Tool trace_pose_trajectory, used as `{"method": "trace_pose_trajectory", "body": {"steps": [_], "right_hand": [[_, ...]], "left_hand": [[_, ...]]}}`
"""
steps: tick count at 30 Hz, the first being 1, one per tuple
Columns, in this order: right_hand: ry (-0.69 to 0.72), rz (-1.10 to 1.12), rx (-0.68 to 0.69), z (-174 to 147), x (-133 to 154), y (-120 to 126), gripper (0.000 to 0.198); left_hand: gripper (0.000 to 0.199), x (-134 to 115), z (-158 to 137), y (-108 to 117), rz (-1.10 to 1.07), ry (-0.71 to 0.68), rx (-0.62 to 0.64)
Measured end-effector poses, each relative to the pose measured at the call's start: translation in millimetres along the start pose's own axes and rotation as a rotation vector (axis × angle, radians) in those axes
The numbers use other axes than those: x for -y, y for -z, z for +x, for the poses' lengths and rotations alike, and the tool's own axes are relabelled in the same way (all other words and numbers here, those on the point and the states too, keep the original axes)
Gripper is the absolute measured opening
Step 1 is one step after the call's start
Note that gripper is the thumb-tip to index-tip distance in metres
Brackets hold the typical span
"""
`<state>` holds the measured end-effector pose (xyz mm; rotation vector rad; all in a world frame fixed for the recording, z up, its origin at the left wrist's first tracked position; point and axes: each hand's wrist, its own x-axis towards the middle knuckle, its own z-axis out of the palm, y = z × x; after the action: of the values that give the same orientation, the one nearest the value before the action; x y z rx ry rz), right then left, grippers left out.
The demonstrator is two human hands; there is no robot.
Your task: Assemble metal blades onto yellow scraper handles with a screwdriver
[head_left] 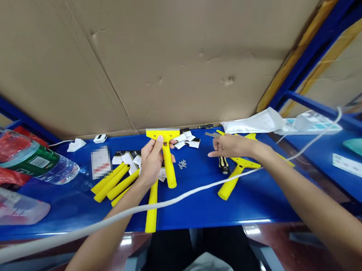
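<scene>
My left hand (151,158) is closed around a yellow scraper (170,165), its wide head with the metal edge up and the handle pointing toward me. Farther right, my right hand (228,146) is low over the table with its fingers curled; what they hold, if anything, is hidden. Thin metal strips (211,134) show just beyond those fingers. Below the palm is the black and pale handle of a screwdriver (223,165). Another yellow scraper (234,181) lies beside it, with more yellow parts behind the wrist. Small screws (182,164) form a pile between my hands.
Several yellow handles (116,183) lie left, by black-and-white cards (126,157). More cards (187,139) and a second screwdriver (205,126) are at the back. A bottle (40,157) and a plastic cup (15,207) are far left. A white cable (185,196) crosses in front. Cardboard (175,57) stands behind.
</scene>
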<state>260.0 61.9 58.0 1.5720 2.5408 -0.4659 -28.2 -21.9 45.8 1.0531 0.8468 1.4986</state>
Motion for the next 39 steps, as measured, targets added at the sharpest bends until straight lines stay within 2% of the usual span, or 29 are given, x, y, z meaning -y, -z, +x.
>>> {"method": "trace_pose_trajectory", "body": {"steps": [3,8,14,19,22,25,29,31,39], "right_hand": [[-0.010,0.003,-0.029,1,4,-15,0.040],[0.016,0.007,-0.074,2,0,-23,0.040],[0.110,0.009,-0.120,-3,-2,-38,0.022],[0.275,0.040,-0.118,-14,14,-45,0.020],[0.260,-0.018,-0.153,-17,29,-45,0.022],[0.298,-0.043,-0.234,-10,43,-44,0.019],[0.521,0.099,-0.252,7,58,-44,0.011],[0.581,0.149,-0.235,15,64,-47,0.006],[0.635,0.177,-0.268,31,70,-69,0.013]], "left_hand": [[0.040,-3,6,5,-0.032,-0.038,-0.018],[0.031,-1,16,14,-0.092,-0.026,-0.015],[0.024,-5,19,19,-0.109,0.131,0.020],[0.022,-5,13,25,-0.127,0.143,0.009],[0.022,-5,6,27,-0.119,0.154,0.026],[0.021,-5,-2,25,-0.107,0.177,0.041],[0.023,-1,-8,20,-0.109,0.216,0.032],[0.023,4,-9,18,-0.105,0.229,0.019],[0.022,14,-14,13,-0.074,0.239,0.044]]}}
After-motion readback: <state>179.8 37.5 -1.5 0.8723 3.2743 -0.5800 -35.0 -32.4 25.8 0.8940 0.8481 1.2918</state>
